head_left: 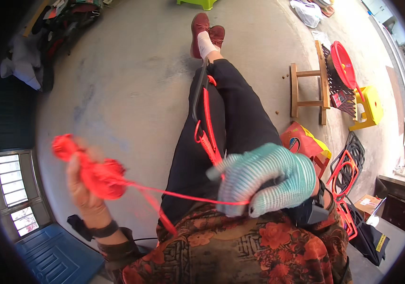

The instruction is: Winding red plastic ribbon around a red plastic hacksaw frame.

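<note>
You are seated over a wide concrete floor (131,80), and most of its open room lies ahead of you and to your left, bare up to a heap of cloth and clutter (46,33) at its far left edge. Its right edge is crowded: a wooden stool (309,90) on its side, a red basket (345,64), a yellow plastic stool (370,106), red and black wire racks (349,165), and an orange bag (302,142) just beside your right knee. A blue panel (56,255) lies at the near left corner, close under your left forearm. Your legs in black trousers (231,123) stretch forward along the middle of the floor, with a long black and red tool (202,109) lying along your lap. Your left hand (82,189) is raised over the open floor to the left of your knees, its fingers curled shut around a ball of red string (101,177), with a further red lump (63,146) showing above the fingertips; the hand is blurred, so the exact grip is hard to read. From the ball a taut red strand (179,194) runs across your lap to your right hand (264,177), which wears a teal ribbed glove and sits above your right thigh. Its fingers are bent and pressed together, pinching the strand at the lower edge of the glove.
</note>
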A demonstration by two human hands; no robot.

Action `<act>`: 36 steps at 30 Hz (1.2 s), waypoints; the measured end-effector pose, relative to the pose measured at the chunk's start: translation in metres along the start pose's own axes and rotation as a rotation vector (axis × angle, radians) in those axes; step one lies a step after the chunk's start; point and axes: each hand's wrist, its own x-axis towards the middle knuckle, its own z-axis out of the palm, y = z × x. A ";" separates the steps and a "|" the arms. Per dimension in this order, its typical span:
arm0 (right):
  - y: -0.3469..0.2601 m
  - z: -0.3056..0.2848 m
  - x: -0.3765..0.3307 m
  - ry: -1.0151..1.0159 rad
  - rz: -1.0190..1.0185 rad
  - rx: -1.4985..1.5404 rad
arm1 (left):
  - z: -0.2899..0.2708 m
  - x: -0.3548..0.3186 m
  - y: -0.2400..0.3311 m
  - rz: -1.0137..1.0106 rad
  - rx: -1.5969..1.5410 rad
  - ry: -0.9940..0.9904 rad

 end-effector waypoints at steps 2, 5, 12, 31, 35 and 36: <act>0.003 0.008 -0.021 0.051 0.073 0.172 | 0.006 0.007 -0.036 -0.131 0.199 0.034; 0.008 0.018 -0.036 0.062 0.036 0.245 | 0.030 0.017 -0.084 -0.276 0.421 -0.057; -0.012 0.039 -0.046 0.086 0.054 0.196 | 0.088 0.013 -0.143 0.014 0.890 -0.083; 0.078 -0.032 0.029 0.566 0.405 -0.865 | 0.065 0.039 -0.139 0.431 1.528 -0.389; 0.094 -0.038 0.023 0.648 0.058 -0.773 | 0.084 0.037 -0.136 0.370 1.396 -0.393; 0.097 -0.039 0.023 0.649 0.038 -0.756 | 0.080 0.041 -0.135 0.397 1.431 -0.418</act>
